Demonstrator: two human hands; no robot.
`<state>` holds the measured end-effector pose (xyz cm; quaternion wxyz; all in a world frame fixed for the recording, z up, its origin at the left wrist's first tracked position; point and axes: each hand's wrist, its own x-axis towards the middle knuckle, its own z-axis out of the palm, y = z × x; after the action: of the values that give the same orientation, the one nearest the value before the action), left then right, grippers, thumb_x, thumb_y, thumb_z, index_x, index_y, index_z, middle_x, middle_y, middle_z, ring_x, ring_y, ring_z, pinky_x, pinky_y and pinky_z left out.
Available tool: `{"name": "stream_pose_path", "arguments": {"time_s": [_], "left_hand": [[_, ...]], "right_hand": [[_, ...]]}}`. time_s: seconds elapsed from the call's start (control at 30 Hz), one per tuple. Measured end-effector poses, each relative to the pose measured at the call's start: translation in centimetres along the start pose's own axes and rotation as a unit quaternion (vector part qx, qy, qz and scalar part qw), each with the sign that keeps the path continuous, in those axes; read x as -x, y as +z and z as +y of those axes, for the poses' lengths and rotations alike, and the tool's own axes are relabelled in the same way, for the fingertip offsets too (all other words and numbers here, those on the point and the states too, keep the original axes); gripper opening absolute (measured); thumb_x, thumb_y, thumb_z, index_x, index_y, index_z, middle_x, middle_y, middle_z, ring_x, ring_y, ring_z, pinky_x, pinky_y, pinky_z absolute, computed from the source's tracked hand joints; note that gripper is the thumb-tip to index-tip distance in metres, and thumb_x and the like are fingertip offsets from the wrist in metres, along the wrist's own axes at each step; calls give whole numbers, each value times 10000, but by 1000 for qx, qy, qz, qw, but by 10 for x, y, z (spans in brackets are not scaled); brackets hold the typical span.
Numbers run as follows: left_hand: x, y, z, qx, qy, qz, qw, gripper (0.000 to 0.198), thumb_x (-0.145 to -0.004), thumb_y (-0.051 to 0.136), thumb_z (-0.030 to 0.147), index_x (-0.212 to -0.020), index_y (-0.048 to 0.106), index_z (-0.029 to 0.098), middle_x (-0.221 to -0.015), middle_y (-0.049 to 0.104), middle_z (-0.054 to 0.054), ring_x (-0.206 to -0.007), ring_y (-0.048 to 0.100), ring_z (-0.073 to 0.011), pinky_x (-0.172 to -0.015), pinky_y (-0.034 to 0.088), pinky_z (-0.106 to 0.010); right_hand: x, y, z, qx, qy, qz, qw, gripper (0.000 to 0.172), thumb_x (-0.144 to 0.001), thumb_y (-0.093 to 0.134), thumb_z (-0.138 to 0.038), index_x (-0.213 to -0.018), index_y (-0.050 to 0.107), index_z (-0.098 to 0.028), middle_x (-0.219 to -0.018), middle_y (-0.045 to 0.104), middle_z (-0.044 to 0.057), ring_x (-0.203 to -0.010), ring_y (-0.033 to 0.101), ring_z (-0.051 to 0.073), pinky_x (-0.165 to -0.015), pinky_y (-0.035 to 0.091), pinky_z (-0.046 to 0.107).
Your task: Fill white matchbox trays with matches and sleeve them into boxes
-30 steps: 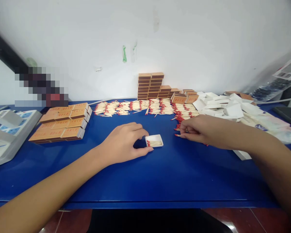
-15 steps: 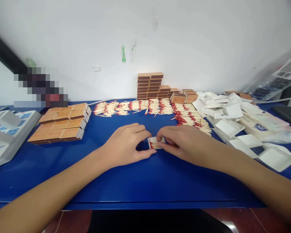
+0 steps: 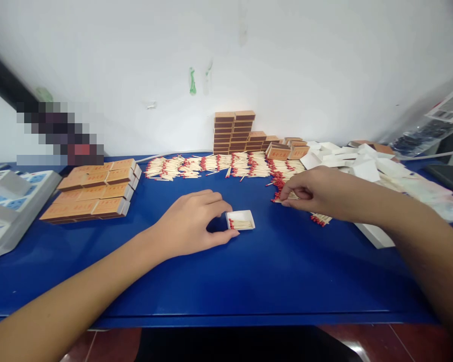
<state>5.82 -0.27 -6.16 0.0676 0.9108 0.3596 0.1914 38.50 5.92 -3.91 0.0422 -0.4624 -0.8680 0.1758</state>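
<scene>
My left hand (image 3: 196, 223) grips the left end of a small white matchbox tray (image 3: 249, 215) between thumb and fingers, on the blue table. Inside the tray lie some red-tipped matches (image 3: 241, 224), their heads to the left. My right hand (image 3: 317, 191) is in a pinch at the near edge of the heap of loose matches (image 3: 277, 173), to the right of the tray. Match ends show at its fingertips; how many it pinches is hidden. A few more matches (image 3: 320, 219) stick out below that hand.
Closed matchboxes (image 3: 98, 193) are stacked at the left, beside a white device (image 3: 41, 201). More matchboxes (image 3: 234, 133) stand against the wall. White empty trays (image 3: 366, 168) and a plastic-wrapped pack (image 3: 434, 196) lie at the right. The blue table (image 3: 226, 286) has its edge near me.
My right hand has left the tray and moved right and away from me, to the loose matches. My left hand still holds the tray, whose matches now show.
</scene>
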Motion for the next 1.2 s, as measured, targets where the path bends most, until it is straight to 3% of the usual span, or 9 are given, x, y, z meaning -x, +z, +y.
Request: {"name": "stream_pose_path", "arguments": {"time_s": [0.1, 0.3, 0.53, 0.77, 1.03, 1.2], "left_hand": [[0, 0, 1, -2, 2, -1, 1000, 260, -969, 804, 384, -1113, 784, 169, -944, 721, -34, -864, 687, -193, -759, 516, -318], [1, -1, 0, -6, -3, -3, 1000, 261, -970, 801, 392, -1116, 782, 177, -942, 722, -32, -873, 688, -193, -770, 517, -313], [1, -2, 1, -1, -8, -4, 1000, 253, -967, 802, 392, -1109, 779, 184, -939, 722, -32, -859, 690, -189, -761, 517, -307], [-4, 4, 7, -7, 13, 10, 1000, 262, -974, 791, 420, -1098, 770, 190, -933, 728, -26, -850, 684, -189, -745, 508, -309], [-5, 5, 10, -14, 23, 17, 999, 249, -996, 762, 424, -1028, 754, 176, -942, 734, -36, -860, 679, -194, -755, 516, -320], [-4, 6, 7, -21, 19, 11, 1000, 282, -995, 765, 445, -1089, 759, 180, -934, 730, -37, -854, 681, -195, -737, 513, -318]], "right_hand": [[-1, 3, -1, 11, 33, -19, 999, 302, -930, 665, -525, -895, 784, -250, -770, 757, 53, -620, 630, 217, -575, 397, 347], [-1, 4, -7, 22, 30, -25, 999, 345, -952, 630, -566, -841, 736, -257, -623, 632, -2, -539, 520, 171, -553, 335, 332], [2, 3, -24, 16, 35, -40, 998, 268, -933, 650, -459, -763, 612, -255, -625, 570, -27, -549, 478, 151, -560, 347, 312], [3, 11, -57, -69, -69, 50, 994, 246, -973, 637, -461, -870, 716, -252, -630, 486, -50, -569, 464, 140, -565, 326, 290], [1, 35, -80, -42, -117, 53, 991, 176, -1012, 621, -352, -927, 717, -232, -694, 601, -19, -616, 517, 162, -625, 347, 307], [6, 22, -68, -4, -111, 64, 992, 230, -1015, 564, -376, -916, 730, -252, -752, 660, 22, -666, 579, 199, -649, 371, 338]]}}
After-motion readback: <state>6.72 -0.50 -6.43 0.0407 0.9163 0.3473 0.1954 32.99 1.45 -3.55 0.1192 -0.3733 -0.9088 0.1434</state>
